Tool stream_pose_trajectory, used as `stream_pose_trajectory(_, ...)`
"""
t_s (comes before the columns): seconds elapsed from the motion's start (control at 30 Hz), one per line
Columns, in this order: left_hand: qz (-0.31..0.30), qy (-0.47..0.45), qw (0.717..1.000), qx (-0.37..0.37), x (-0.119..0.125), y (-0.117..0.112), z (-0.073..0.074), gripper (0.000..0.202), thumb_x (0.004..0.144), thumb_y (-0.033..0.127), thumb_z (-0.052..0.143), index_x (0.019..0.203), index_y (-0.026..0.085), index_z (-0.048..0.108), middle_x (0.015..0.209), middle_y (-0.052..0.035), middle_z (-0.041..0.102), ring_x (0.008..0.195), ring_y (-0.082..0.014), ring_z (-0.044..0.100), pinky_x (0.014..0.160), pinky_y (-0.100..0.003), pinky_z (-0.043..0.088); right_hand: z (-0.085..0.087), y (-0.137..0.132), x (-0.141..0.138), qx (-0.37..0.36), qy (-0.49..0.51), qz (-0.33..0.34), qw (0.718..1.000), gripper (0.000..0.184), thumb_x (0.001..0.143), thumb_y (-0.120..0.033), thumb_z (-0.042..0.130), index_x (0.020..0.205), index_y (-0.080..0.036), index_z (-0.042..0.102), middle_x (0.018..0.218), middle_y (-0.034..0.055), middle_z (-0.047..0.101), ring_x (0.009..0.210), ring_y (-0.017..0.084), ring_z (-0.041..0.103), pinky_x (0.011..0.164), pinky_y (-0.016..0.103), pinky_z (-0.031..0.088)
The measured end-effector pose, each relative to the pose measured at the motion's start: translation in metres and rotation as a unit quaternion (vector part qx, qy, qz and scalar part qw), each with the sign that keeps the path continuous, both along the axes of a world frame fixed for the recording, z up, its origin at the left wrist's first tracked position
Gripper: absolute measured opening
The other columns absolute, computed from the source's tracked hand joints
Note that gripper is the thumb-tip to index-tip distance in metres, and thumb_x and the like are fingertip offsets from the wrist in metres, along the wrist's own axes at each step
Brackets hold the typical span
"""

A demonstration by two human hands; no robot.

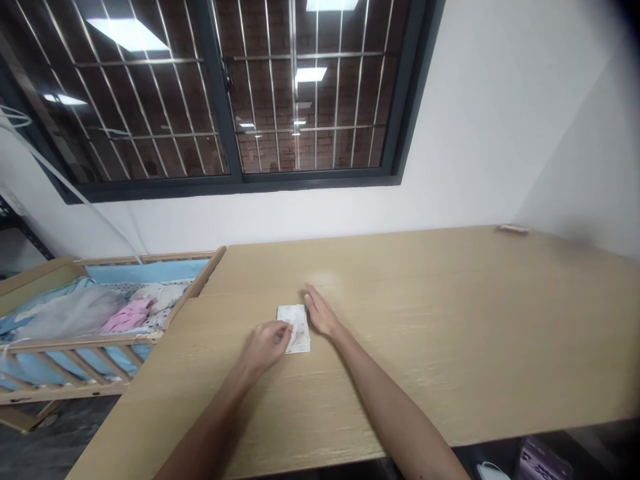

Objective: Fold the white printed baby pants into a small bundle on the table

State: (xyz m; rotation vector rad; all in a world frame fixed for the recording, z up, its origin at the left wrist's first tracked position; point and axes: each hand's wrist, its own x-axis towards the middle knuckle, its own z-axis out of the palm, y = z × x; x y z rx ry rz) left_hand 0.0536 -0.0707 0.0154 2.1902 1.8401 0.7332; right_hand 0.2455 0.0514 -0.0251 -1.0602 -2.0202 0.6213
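Note:
A small folded white cloth with a faint print [297, 328] lies flat on the light wooden table [450, 320], near its middle left. My left hand [267, 345] rests on the cloth's left edge, with its fingers curled over the fabric. On the cloth's right edge lies my right hand [320, 313], flat, fingers stretched out and pressing down. Both forearms reach in from the bottom of the view.
A wooden baby cot [100, 343] with blue lining, pink and white clothes inside, stands to the left of the table. A barred window [225, 93] fills the wall behind. A small flat object [511, 229] lies at the table's far right corner.

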Motion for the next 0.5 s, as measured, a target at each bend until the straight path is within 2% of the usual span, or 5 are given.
stream_pose_trajectory(0.1, 0.108, 0.029, 0.994, -0.009, -0.016, 0.011, 0.001, 0.047, 0.101, 0.047, 0.032, 0.085, 0.022, 0.069, 0.082, -0.0087, 0.074, 0.077, -0.0225, 0.068, 0.066, -0.029, 0.042, 0.004, -0.001, 0.003, 0.032, 0.069, -0.050, 0.996, 0.056, 0.105, -0.052, 0.028, 0.147, -0.020, 0.047, 0.144, 0.0152, 0.053, 0.136, 0.026, 0.046, 0.115, 0.048, 0.033)
stream_pose_trajectory(0.17, 0.144, 0.050, 0.988, -0.027, -0.021, 0.014, -0.002, 0.049, 0.099, 0.050, 0.033, 0.080, 0.022, 0.068, 0.079, -0.0111, 0.073, 0.076, -0.0255, 0.068, 0.064, -0.031, 0.040, 0.007, -0.002, 0.003, 0.060, 0.070, -0.058, 0.994, 0.047, 0.103, -0.045, 0.036, 0.137, -0.020, 0.055, 0.126, 0.0136, 0.062, 0.121, 0.026, 0.055, 0.108, 0.045, 0.040)
stream_pose_trajectory(0.27, 0.143, 0.076, 0.985, -0.059, -0.017, 0.016, -0.008, 0.050, 0.096, 0.056, 0.038, 0.075, 0.021, 0.066, 0.080, -0.0144, 0.073, 0.077, -0.0293, 0.069, 0.066, -0.033, 0.041, 0.009, -0.007, 0.000, 0.098, 0.022, -0.046, 0.994, 0.036, 0.098, -0.037, 0.049, 0.125, -0.018, 0.064, 0.108, 0.0108, 0.064, 0.107, 0.024, 0.058, 0.102, 0.041, 0.043)
stream_pose_trajectory(0.37, 0.116, 0.089, 0.986, -0.080, -0.009, 0.016, -0.012, 0.048, 0.093, 0.060, 0.044, 0.078, 0.020, 0.067, 0.085, -0.0161, 0.074, 0.084, -0.0310, 0.070, 0.070, -0.034, 0.043, 0.010, -0.014, -0.004, 0.100, -0.052, -0.023, 0.993, 0.025, 0.094, -0.033, 0.057, 0.110, -0.019, 0.070, 0.101, 0.0089, 0.064, 0.101, 0.024, 0.058, 0.099, 0.039, 0.043)
stream_pose_trajectory(0.5, 0.086, 0.086, 0.988, -0.098, -0.004, 0.013, -0.003, 0.043, 0.094, 0.057, 0.047, 0.086, 0.020, 0.067, 0.089, -0.0142, 0.075, 0.089, -0.0287, 0.070, 0.072, -0.031, 0.044, 0.014, -0.028, -0.010, 0.092, -0.110, -0.025, 0.989, 0.019, 0.095, -0.030, 0.057, 0.102, -0.018, 0.069, 0.103, 0.0099, 0.063, 0.102, 0.024, 0.057, 0.098, 0.039, 0.041)
